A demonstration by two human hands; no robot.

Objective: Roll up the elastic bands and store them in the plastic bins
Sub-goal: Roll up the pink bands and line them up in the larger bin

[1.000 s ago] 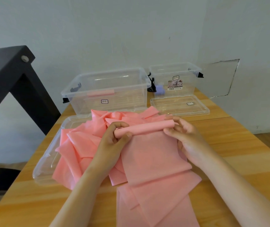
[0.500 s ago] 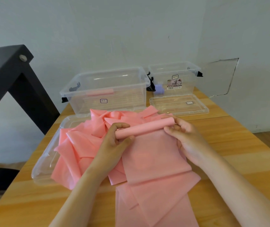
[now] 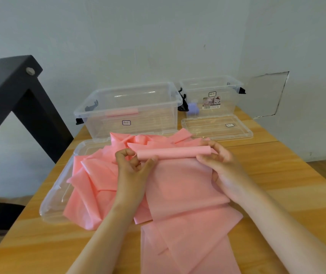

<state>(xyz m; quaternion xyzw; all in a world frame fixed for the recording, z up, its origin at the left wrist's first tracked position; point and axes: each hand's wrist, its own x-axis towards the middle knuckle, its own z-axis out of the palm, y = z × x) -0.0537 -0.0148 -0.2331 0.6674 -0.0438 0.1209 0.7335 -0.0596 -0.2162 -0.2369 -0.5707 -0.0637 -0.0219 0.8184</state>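
Observation:
A pink elastic band (image 3: 185, 196) lies flat toward me on the table, its far end wound into a pink roll (image 3: 174, 152). My left hand (image 3: 132, 169) pinches the roll's left end with curled fingers. My right hand (image 3: 221, 167) grips the right end, fingers curled over it. A heap of loose pink bands (image 3: 96, 180) lies to the left on a clear lid (image 3: 53, 202). Behind stands a large clear bin (image 3: 130, 113) with one pink roll (image 3: 122, 113) inside, and a smaller clear bin (image 3: 211, 95) holding a purple roll (image 3: 192, 108).
A second clear lid (image 3: 217, 128) lies flat in front of the smaller bin. A black metal frame (image 3: 15, 91) rises at the left beside the table. The wooden table (image 3: 277, 167) meets a pale wall at the back; its right edge drops to the floor.
The roll has turned a little more toward me and grown slightly. My left fingers have shifted their hold on the roll's left end; my right hand keeps its place.

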